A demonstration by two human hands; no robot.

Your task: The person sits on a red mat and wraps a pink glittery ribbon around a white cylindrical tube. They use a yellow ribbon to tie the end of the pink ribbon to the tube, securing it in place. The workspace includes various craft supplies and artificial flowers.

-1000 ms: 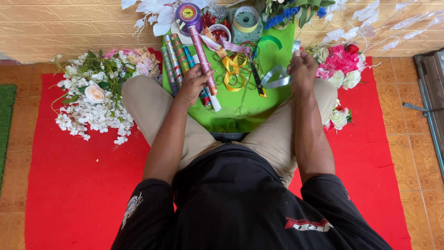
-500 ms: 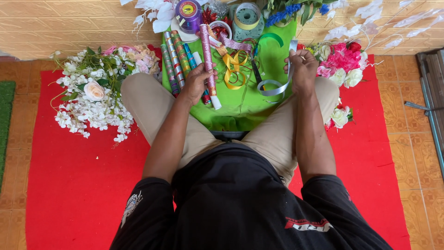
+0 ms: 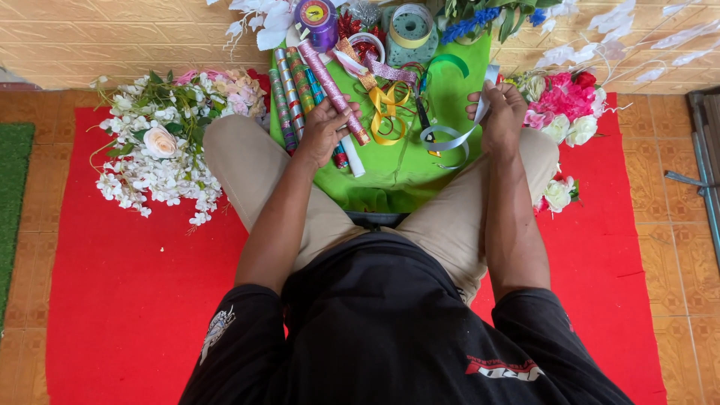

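I sit cross-legged on a red mat (image 3: 135, 300) with a green cloth (image 3: 420, 172) spread between my knees. My left hand (image 3: 324, 129) grips a pink glittery roll (image 3: 334, 91) that slants across several other foil rolls (image 3: 292, 94). My right hand (image 3: 501, 112) pinches a silver-grey ribbon (image 3: 448, 139) that loops down onto the cloth. A yellow ribbon (image 3: 386, 112) lies curled between the two hands, next to scissors (image 3: 426, 124).
A bunch of white and pink artificial flowers (image 3: 161, 154) lies by my left knee. Pink and white blooms (image 3: 562, 112) sit by my right knee. Ribbon spools, a purple one (image 3: 316, 19) and a green one (image 3: 411, 30), stand at the cloth's far edge against a yellow wall.
My right hand has lifted the silver ribbon a little higher and further from me. The left hand stays on the pink roll.
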